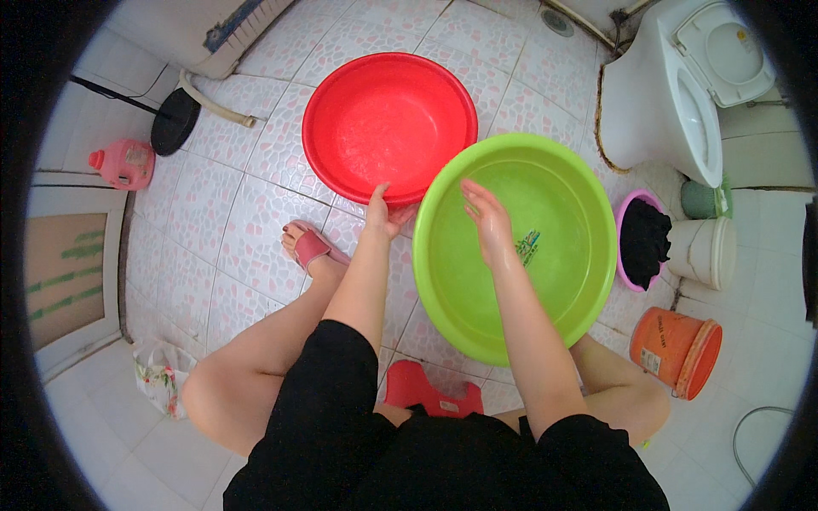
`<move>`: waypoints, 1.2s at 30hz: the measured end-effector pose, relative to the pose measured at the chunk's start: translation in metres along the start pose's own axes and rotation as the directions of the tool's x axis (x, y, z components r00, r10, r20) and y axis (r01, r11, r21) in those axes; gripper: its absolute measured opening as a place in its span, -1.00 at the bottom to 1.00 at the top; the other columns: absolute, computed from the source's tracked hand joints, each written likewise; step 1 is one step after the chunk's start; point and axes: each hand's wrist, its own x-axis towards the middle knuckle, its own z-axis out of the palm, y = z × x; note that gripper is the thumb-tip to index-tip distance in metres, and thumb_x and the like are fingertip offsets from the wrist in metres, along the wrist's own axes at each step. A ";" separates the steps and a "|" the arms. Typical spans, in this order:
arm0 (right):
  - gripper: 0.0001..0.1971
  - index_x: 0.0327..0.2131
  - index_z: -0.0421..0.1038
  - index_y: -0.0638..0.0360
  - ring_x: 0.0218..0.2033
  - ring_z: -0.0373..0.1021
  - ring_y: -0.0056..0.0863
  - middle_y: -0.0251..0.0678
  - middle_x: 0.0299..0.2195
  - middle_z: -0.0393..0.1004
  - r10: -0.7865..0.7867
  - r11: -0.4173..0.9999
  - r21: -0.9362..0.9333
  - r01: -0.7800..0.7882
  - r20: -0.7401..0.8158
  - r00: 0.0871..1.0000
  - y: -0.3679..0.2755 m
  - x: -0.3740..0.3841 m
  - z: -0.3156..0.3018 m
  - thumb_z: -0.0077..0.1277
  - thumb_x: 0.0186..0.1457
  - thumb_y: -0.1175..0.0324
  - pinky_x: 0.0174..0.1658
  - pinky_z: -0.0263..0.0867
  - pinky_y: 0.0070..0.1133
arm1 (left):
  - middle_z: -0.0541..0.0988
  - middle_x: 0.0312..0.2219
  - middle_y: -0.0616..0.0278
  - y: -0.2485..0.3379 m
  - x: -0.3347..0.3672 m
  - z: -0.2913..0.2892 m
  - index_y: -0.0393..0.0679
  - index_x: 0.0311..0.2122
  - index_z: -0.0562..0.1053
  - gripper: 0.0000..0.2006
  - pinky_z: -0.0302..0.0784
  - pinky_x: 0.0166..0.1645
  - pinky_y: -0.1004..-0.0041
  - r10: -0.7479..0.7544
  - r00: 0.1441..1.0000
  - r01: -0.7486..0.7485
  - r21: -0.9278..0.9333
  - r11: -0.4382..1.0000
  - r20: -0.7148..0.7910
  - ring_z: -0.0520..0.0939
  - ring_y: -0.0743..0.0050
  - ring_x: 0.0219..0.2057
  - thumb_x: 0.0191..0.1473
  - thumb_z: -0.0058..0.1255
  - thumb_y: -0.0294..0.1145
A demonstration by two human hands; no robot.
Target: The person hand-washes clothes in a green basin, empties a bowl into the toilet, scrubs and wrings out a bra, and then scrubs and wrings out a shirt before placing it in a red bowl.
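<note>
At the near rim of a red basin [392, 119], my left hand [388, 215] has its thumb over the edge and its fingers against the outside wall, gripping the rim. The basin's inside looks wet. Overlapping its right side is a larger green basin [562, 281] with a small printed pattern on its bottom. My right hand [490, 223] hangs over the left part of this green basin, fingers stretched out and holding nothing. Whether water stands in either basin, I cannot tell.
A red plastic stool [417, 387] is beneath me. To the right stand an orange bucket [669, 345], a white bucket [700, 251], a pink basin [629, 274] with dark cloth [645, 238] and a toilet [673, 111]. A pink jug [128, 164] and a hose [217, 106] lie left.
</note>
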 end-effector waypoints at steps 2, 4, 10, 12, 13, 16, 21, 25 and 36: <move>-0.63 -0.05 0.21 0.27 0.06 0.08 -0.48 -0.24 -0.01 0.21 0.002 1.000 -0.018 -0.001 0.010 1.000 0.003 -0.005 -0.002 -0.26 0.04 0.35 0.09 -0.05 -0.51 | 0.40 -0.23 0.03 -0.003 0.011 0.003 -0.26 -0.19 0.27 -0.65 0.50 -0.27 0.38 0.005 0.999 -0.012 -0.147 0.989 -0.048 0.46 0.13 -0.22 -0.14 -0.09 -0.35; -0.64 -0.07 0.23 0.26 0.05 0.09 -0.49 -0.25 -0.03 0.23 0.006 1.000 -0.029 -0.005 0.031 0.999 0.004 -0.008 0.000 -0.26 0.04 0.36 0.08 -0.03 -0.51 | 0.41 -0.28 0.09 0.005 0.024 -0.006 -0.20 -0.20 0.27 -0.66 0.48 -0.31 0.36 0.081 0.994 -0.091 -0.138 0.986 -0.070 0.47 0.19 -0.29 -0.17 -0.10 -0.41; -0.63 -0.08 0.25 0.25 -0.01 0.16 -0.50 -0.26 -0.08 0.29 -0.059 0.996 -0.069 0.061 0.036 0.998 0.000 -0.007 -0.014 -0.20 0.00 0.36 0.05 -0.01 -0.55 | 0.42 -0.39 0.17 0.063 -0.010 0.020 -0.19 -0.28 0.29 -0.72 0.48 -0.40 0.39 0.345 0.917 -0.346 0.031 0.938 -0.201 0.48 0.30 -0.38 -0.22 -0.13 -0.52; -0.63 -0.09 0.25 0.25 -0.02 0.17 -0.50 -0.23 -0.10 0.30 -0.109 0.990 -0.084 0.113 0.053 0.993 -0.005 -0.007 -0.009 -0.17 -0.01 0.34 0.02 0.02 -0.58 | 0.42 -0.40 0.16 0.086 -0.024 0.020 -0.21 -0.29 0.29 -0.74 0.48 -0.40 0.40 0.415 0.887 -0.416 0.042 0.908 -0.203 0.48 0.31 -0.38 -0.22 -0.12 -0.54; -0.63 -0.09 0.25 0.25 -0.02 0.17 -0.50 -0.23 -0.10 0.30 -0.112 0.990 -0.076 0.116 0.057 0.992 -0.008 -0.006 -0.006 -0.17 -0.01 0.34 0.02 0.02 -0.58 | 0.42 -0.40 0.16 0.095 -0.031 0.022 -0.23 -0.33 0.30 -0.78 0.46 -0.36 0.38 0.453 0.876 -0.456 0.019 0.890 -0.164 0.47 0.30 -0.38 -0.21 -0.14 -0.56; -0.62 -0.08 0.24 0.26 -0.03 0.17 -0.49 -0.19 -0.11 0.30 -0.188 0.977 -0.095 0.191 0.038 0.981 -0.026 -0.002 0.002 -0.17 0.00 0.32 -0.01 0.07 -0.56 | 0.43 -0.40 0.16 0.111 -0.049 0.035 -0.25 -0.36 0.32 -0.82 0.45 -0.30 0.35 0.497 0.867 -0.496 0.024 0.868 -0.040 0.46 0.28 -0.37 -0.19 -0.16 -0.60; -0.46 0.00 0.08 0.28 -0.04 0.17 -0.44 -0.20 -0.08 0.21 -0.286 0.958 -0.048 0.284 -0.040 0.958 -0.064 0.002 0.001 -0.10 0.00 0.17 -0.03 0.13 -0.49 | 0.44 -0.38 0.15 0.102 -0.079 0.089 -0.27 -0.35 0.33 -0.82 0.46 -0.16 0.41 0.329 0.902 -0.350 0.027 0.936 0.280 0.47 0.31 -0.31 -0.17 -0.13 -0.59; -0.38 0.01 0.02 0.28 -0.07 0.18 -0.42 -0.24 -0.13 0.21 -0.267 0.963 0.003 0.270 -0.136 0.954 -0.097 -0.017 -0.005 -0.06 -0.02 0.09 -0.03 0.13 -0.48 | 0.44 -0.37 0.17 0.079 -0.106 0.123 -0.29 -0.33 0.32 -0.80 0.48 -0.19 0.42 0.134 0.926 -0.180 0.102 0.978 0.353 0.48 0.33 -0.34 -0.18 -0.11 -0.61; -0.65 -0.20 0.27 0.29 -0.29 0.36 -0.47 -0.23 -0.26 0.39 -0.057 0.978 0.195 0.070 -0.073 0.996 -0.069 -0.084 -0.051 -0.08 0.00 0.22 -0.20 0.30 -0.52 | 0.50 -0.49 0.28 0.082 -0.168 0.100 -0.18 -0.39 0.38 -0.83 0.46 -0.26 0.52 0.071 0.968 -0.216 0.657 0.723 0.239 0.51 0.50 -0.47 -0.22 -0.07 -0.51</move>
